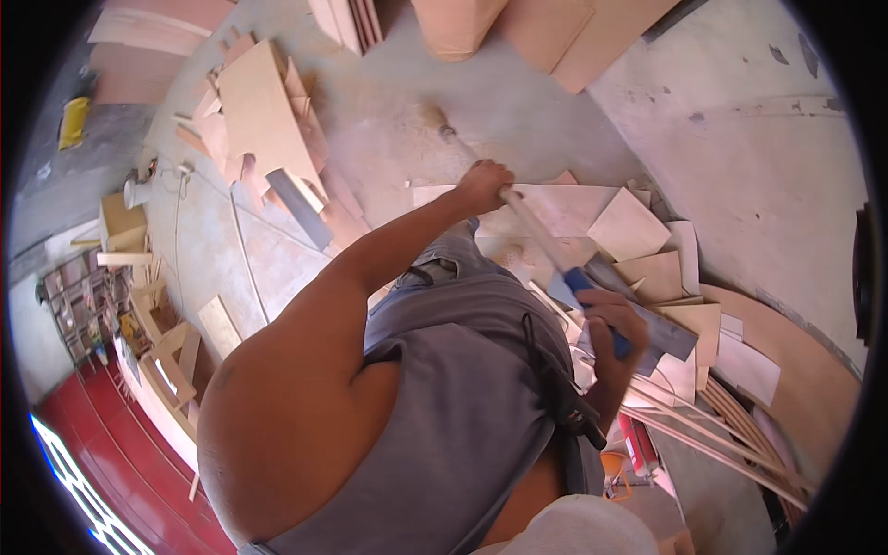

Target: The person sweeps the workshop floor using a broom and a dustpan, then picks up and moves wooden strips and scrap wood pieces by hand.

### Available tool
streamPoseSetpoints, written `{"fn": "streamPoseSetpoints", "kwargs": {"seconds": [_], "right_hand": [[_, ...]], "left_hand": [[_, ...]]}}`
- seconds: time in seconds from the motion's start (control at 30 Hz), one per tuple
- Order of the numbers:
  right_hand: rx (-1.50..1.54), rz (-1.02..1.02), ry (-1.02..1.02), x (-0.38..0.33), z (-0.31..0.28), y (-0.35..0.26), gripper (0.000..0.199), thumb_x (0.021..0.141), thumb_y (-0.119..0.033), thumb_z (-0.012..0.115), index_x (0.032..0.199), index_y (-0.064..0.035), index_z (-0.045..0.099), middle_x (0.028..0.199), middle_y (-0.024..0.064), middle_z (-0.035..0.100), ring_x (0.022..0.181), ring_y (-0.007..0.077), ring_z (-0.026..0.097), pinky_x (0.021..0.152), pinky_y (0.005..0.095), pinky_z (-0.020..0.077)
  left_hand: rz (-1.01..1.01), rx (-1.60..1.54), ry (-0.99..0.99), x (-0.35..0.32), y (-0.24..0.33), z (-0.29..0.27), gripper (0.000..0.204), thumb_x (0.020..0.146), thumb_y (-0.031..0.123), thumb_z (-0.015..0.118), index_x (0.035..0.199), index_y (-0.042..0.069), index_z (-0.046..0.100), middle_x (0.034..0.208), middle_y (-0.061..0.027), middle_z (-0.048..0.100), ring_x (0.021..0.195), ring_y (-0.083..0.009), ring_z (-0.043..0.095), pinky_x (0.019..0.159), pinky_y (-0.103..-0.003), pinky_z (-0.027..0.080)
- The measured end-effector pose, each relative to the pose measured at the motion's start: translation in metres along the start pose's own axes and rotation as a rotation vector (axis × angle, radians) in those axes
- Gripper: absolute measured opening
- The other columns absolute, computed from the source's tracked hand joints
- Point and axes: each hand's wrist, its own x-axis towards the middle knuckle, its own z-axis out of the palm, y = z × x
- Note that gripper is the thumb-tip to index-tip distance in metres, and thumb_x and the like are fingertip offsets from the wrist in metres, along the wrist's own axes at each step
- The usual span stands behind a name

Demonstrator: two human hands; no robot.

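A broom with a pale handle (538, 227) runs slantwise across the middle of the view. Its tan bristle head (428, 116) meets the dusty floor at the far end and looks a little blurred. My left hand (486, 185) is wrapped round the handle partway down. Closer to my body, my right hand (615, 324) grips the blue upper end (580, 280) of the same broom. Some of its fingers and the handle's tip are partly hidden.
Stacked wood sheets and offcuts (264, 111) lie at the left. More board pieces (629, 222) lean along the wall (740, 139) at the right, with long thin strips (712, 425) below. A cable (240, 240) crosses the floor. Cardboard boxes (453, 23) stand ahead.
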Motion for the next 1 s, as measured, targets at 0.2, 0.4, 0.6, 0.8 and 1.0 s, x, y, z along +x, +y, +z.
{"fn": "streamPoseSetpoints", "kwargs": {"seconds": [0.2,0.4,0.6,0.8,1.0], "right_hand": [[-0.183,-0.284,0.203,-0.032,-0.070,-0.026,0.037,0.086,-0.032,0.057,0.074,0.0030,0.053,0.082,0.0232,0.062,0.078,0.0292,0.061,0.074,0.0397,0.0482],[-0.324,-0.345,0.175,-0.019,-0.042,-0.058,0.034,0.088,-0.029,0.054,0.079,0.0040,0.054,0.089,0.0241,0.062,0.084,0.0303,0.060,0.076,0.0410,0.0478],[-0.309,-0.129,-0.008,0.029,0.087,-0.019,0.015,0.079,-0.008,0.061,0.084,0.0061,0.059,0.092,0.0206,0.064,0.082,0.0261,0.063,0.076,0.0336,0.0483],[-0.176,-0.005,-0.202,0.045,0.183,-0.006,0.008,0.076,0.000,0.060,0.083,0.0027,0.060,0.095,0.0179,0.065,0.081,0.0229,0.062,0.074,0.0310,0.0476],[-0.206,-0.042,-0.129,0.044,0.217,-0.054,0.008,0.073,0.001,0.061,0.080,0.0022,0.062,0.091,0.0181,0.065,0.076,0.0230,0.063,0.070,0.0312,0.0485]], "left_hand": [[0.249,-0.059,0.216,0.059,0.098,-0.001,0.029,0.071,0.035,0.072,0.070,0.010,0.058,0.074,-0.0099,0.057,0.078,-0.0312,0.056,0.076,-0.043,0.042],[0.266,-0.132,0.228,0.101,0.126,-0.012,0.019,0.072,0.027,0.070,0.080,0.012,0.060,0.084,-0.0082,0.059,0.088,-0.0298,0.056,0.081,-0.042,0.042],[0.035,-0.035,0.094,0.077,-0.007,0.013,0.022,0.073,0.030,0.069,0.081,0.011,0.061,0.088,-0.0086,0.060,0.092,-0.0294,0.056,0.081,-0.042,0.046],[-0.092,-0.069,0.229,-0.043,-0.126,-0.021,0.025,0.073,0.030,0.071,0.079,0.010,0.059,0.088,-0.0092,0.060,0.093,-0.0318,0.055,0.079,-0.042,0.046],[-0.016,-0.075,0.265,-0.077,-0.130,-0.095,0.028,0.074,0.033,0.071,0.072,0.009,0.058,0.079,-0.0093,0.059,0.087,-0.0313,0.056,0.077,-0.042,0.043]]}}
